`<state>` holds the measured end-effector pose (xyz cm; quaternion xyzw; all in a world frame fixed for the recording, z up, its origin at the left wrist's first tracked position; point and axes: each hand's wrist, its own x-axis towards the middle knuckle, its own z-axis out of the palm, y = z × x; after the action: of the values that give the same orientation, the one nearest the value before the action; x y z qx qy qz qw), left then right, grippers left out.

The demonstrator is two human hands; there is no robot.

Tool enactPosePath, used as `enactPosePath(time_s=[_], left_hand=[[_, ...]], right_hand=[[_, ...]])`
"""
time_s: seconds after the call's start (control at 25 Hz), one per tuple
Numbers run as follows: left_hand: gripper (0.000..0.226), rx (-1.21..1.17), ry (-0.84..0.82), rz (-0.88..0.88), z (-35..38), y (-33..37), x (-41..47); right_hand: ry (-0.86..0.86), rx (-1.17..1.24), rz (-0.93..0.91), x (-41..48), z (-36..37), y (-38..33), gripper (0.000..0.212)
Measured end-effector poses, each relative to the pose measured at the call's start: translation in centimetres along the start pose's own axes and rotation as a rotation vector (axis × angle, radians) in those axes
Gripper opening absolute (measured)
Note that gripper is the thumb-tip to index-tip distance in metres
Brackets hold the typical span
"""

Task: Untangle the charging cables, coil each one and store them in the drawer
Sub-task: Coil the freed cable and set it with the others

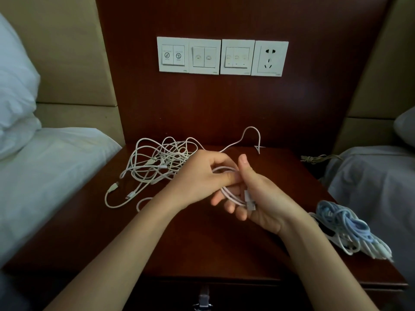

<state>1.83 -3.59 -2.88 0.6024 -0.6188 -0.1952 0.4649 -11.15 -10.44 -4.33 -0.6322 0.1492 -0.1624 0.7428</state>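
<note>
A pale pink cable [226,191] is looped into a small coil between my two hands above the middle of the dark wooden nightstand [202,243]. My right hand [258,196] grips the coil with its white plug against the palm. My left hand [202,176] pinches the cable's loose strand beside the coil; that strand trails back to a raised loop [251,133] near the wall. A tangle of white cables [155,167] lies at the back left of the nightstand. A bundle of coiled blue and white cables [345,227] lies at the right edge.
The drawer front with a metal handle [203,297] sits shut below the nightstand's front edge. A switch panel and socket [222,56] are on the wall behind. Beds with white linen flank both sides, left [45,176] and right [377,176].
</note>
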Motion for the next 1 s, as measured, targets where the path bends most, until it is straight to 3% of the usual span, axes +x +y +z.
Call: enactPosePath(time_s=[0.08, 0.2, 0.32, 0.44, 0.52, 0.76, 1.0], left_hand=[[0.008, -0.173, -0.01, -0.095, -0.1, 0.1, -0.1], [0.014, -0.33, -0.083, -0.242, -0.3, 0.4, -0.3], [0.028, -0.293, -0.076, -0.204, -0.5, 0.1, 0.0], [0.028, -0.343, -0.04, -0.088, -0.7, -0.4, 0.3], [0.016, -0.242, -0.021, -0.022, -0.6, -0.9, 0.3], [0.015, 0.138, 0.016, 0.158, 0.8, -2.4, 0.3], [0.009, 0.441, -0.09, 0.217, 2.0, -2.2, 0.1]], right_hand=[[-0.04, -0.068, -0.013, -0.1, 0.0, -0.1, 0.064], [-0.143, -0.103, -0.033, -0.4, 0.2, -0.2, 0.042], [-0.086, -0.105, -0.05, -0.5, 0.3, -0.2, 0.026], [0.056, -0.029, -0.124, -0.4, 0.1, -0.4, 0.03], [0.166, 0.069, -0.18, -0.2, -0.1, -0.5, 0.034], [0.42, 0.235, -0.324, 0.2, -0.5, -0.5, 0.037], [0.451, 0.435, -0.407, 0.2, -0.9, -0.5, 0.038]])
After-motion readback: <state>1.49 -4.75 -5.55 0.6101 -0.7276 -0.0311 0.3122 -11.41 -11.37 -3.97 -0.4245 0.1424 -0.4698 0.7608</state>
